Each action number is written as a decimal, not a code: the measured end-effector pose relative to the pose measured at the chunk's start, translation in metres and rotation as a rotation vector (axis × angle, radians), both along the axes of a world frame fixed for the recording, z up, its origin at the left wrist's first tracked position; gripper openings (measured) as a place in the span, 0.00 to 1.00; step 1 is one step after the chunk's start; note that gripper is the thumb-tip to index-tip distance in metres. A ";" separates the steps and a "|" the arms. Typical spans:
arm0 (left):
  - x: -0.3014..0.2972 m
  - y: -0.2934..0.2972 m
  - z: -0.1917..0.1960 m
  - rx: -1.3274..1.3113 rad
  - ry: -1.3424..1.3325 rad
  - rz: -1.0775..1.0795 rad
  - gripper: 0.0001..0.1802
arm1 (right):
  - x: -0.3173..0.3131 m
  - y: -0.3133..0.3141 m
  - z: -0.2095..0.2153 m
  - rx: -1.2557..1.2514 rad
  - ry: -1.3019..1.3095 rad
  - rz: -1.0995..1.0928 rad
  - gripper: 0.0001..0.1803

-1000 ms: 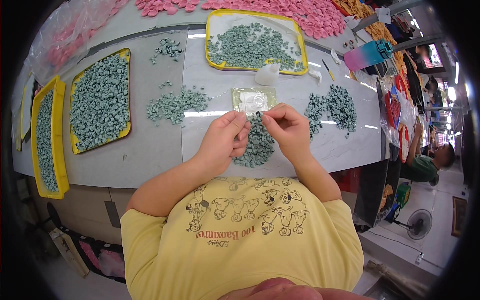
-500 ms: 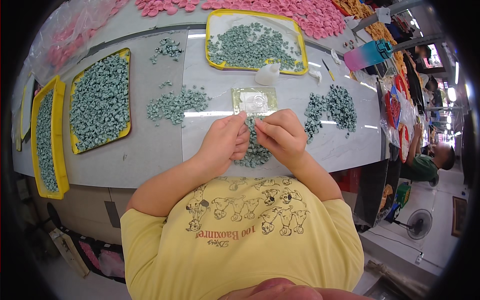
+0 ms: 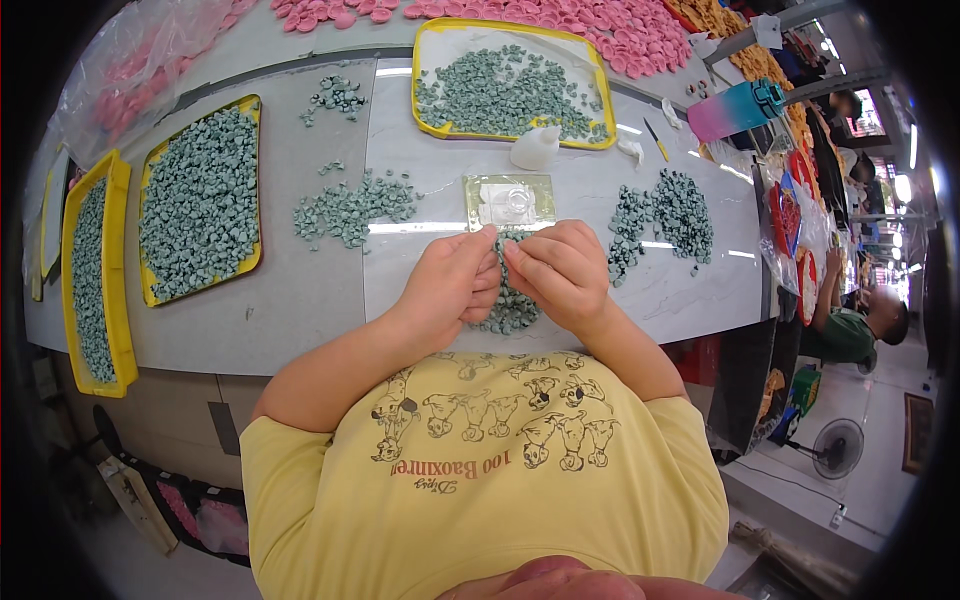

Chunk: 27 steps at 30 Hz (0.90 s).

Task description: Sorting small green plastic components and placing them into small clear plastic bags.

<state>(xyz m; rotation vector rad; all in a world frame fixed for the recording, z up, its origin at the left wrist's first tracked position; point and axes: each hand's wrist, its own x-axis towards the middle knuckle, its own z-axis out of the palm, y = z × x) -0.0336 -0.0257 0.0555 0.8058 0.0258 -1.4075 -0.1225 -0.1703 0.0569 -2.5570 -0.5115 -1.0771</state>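
My left hand [image 3: 458,276] is closed, thumb pressed over curled fingers. Close beside it, my right hand [image 3: 562,270] pinches with thumb and forefinger; whatever either hand holds is too small or hidden to make out. Below and between them lies a heap of small grey-green pieces [image 3: 512,310], partly covered by my hands. Just beyond my fingertips sits a greenish square pad [image 3: 541,188] with a clear round dish [image 3: 515,203] on it. A white squeeze bottle [image 3: 535,148] lies tilted behind the pad.
More grey-green pieces fill a yellow-rimmed tray [image 3: 607,95] at the back, another tray [image 3: 258,180] at left and a yellow bin [image 3: 122,270]. Loose piles [image 3: 360,210] flank my hands. A knife [image 3: 657,142] and a pink-blue bottle [image 3: 735,108] lie at right; pink pieces [image 3: 640,40] lie behind.
My right hand has shifted slightly left, its pinching fingertips now closer to my left hand. The left hand stays almost still, and the things on the table have not moved.
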 end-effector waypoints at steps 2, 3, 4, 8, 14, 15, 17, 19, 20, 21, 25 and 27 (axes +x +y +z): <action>-0.001 0.000 -0.002 -0.009 -0.017 0.005 0.19 | 0.000 0.001 -0.002 -0.006 0.001 0.001 0.14; -0.001 0.000 -0.002 -0.017 -0.034 0.011 0.19 | 0.000 0.001 -0.002 0.006 -0.007 0.004 0.15; -0.003 0.000 -0.002 -0.017 -0.034 0.010 0.19 | -0.001 0.003 -0.004 0.018 -0.015 0.007 0.15; -0.010 -0.001 -0.001 -0.003 -0.204 0.109 0.20 | -0.001 0.006 -0.008 0.076 -0.045 0.012 0.15; -0.014 0.000 -0.006 -0.032 -0.441 0.173 0.18 | -0.007 0.001 -0.005 0.319 0.052 0.061 0.13; -0.014 -0.001 -0.006 -0.016 -0.466 0.170 0.18 | -0.010 -0.003 0.000 0.386 0.170 0.066 0.13; -0.012 -0.002 -0.006 0.014 -0.463 0.116 0.18 | -0.014 -0.013 0.010 0.455 0.287 0.069 0.12; -0.010 -0.002 -0.010 0.046 -0.458 0.066 0.19 | -0.017 -0.029 0.023 0.422 0.431 -0.166 0.10; -0.010 -0.002 -0.015 0.054 -0.501 0.012 0.20 | -0.019 -0.037 0.026 0.421 0.432 -0.164 0.10; -0.009 -0.002 -0.019 0.062 -0.544 -0.042 0.21 | -0.021 -0.046 0.028 0.407 0.503 -0.284 0.09; -0.009 -0.003 -0.007 0.100 -0.409 -0.073 0.17 | -0.038 -0.078 0.030 0.274 0.770 -0.610 0.08; -0.005 -0.002 -0.010 0.006 -0.225 -0.007 0.14 | -0.046 -0.086 0.024 0.198 0.788 -0.644 0.08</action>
